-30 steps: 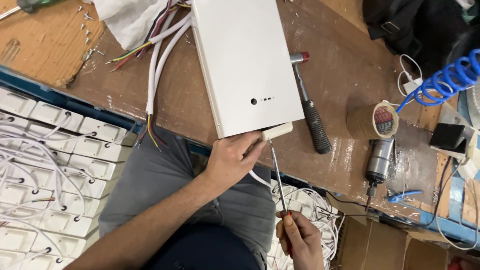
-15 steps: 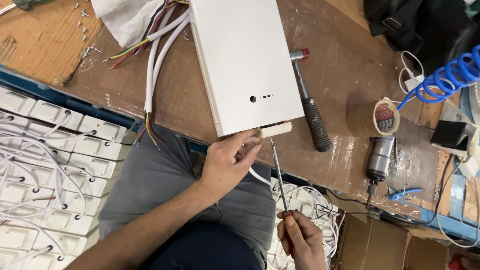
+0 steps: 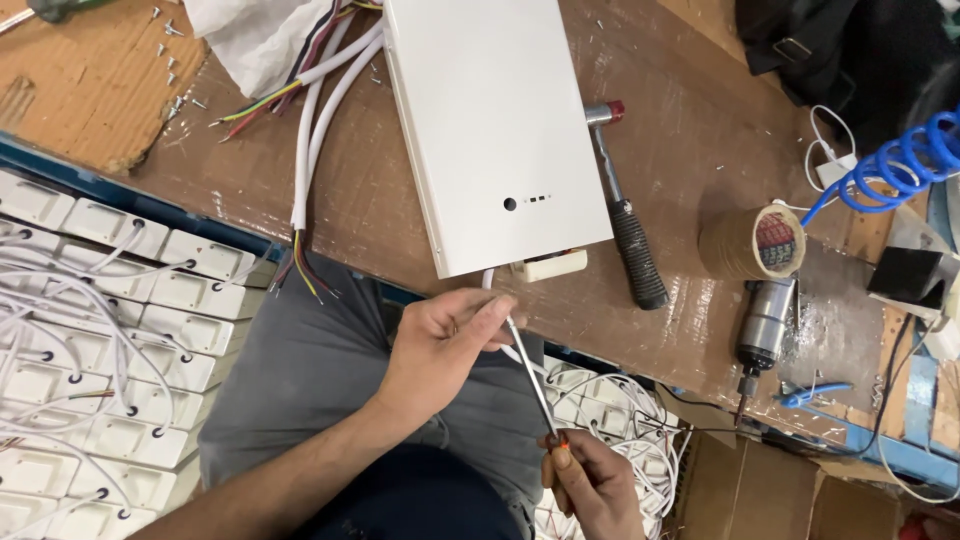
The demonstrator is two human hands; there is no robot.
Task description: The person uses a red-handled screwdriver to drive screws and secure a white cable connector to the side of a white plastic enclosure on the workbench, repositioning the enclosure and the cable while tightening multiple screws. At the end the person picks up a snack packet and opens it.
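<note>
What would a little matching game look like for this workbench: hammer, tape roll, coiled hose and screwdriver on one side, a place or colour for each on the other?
Things:
1. hammer
2. tape roll
3. coiled hose
4. screwdriver

Descriptions:
A. blue, at the right edge
B. between the person's two hands
C. tan, standing right of the hammer
D. lying beside the white box, black grip

Pairs: 1-D, 2-C, 3-A, 4-B

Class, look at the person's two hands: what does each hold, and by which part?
The right hand grips a screwdriver by its handle end. The left hand pinches its metal shaft near the tip, beside a white cable under the white box.
</note>
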